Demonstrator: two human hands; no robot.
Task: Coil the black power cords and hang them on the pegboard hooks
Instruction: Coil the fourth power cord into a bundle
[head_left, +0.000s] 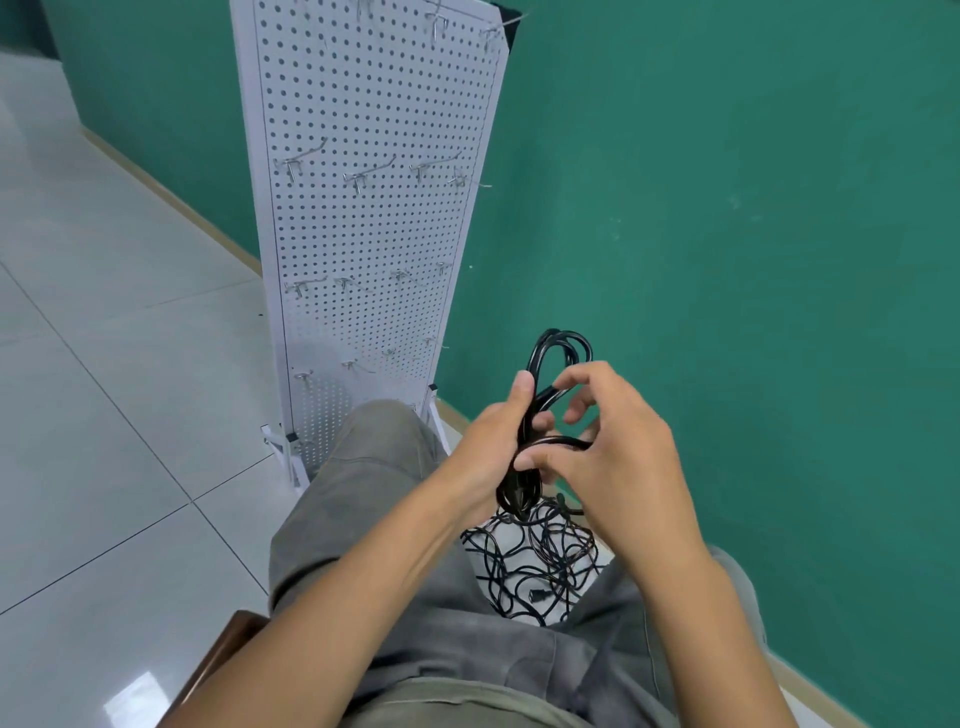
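1. While seated on a brown chair (218, 654), the person has grey trousers (363, 499) filling the bottom of the view, both bare forearms reaching forward over the lap.
2. Left hand (493, 436) grips the coiled cord (558, 353) round its gathered middle, thumb lying up along the bundle, fingers wrapped round behind.
3. Right hand (618, 447) pinches a strand of the same coil: index finger hooked over one loop, thumb pressing the strand low down; remaining fingers curled loosely.
4. Coil is held in the air between the two hands, loops sticking up above the fingers, a plug end (519, 499) hanging below the left hand.
5. Between the knees, on the floor (104, 364), sits a tangled pile of black cords (535, 561), uncoiled, a plug visible in it; the coil's lower end hangs just above the pile, contact unclear.
6. Just ahead of the left knee stands a white pegboard (363, 234) on white feet, upright against the green wall (727, 208).
7. Metal hooks (363, 174) sit in rows across the board; none carries a cord.
8. Pale glossy tiles run to the left, beige skirting along the wall's foot.
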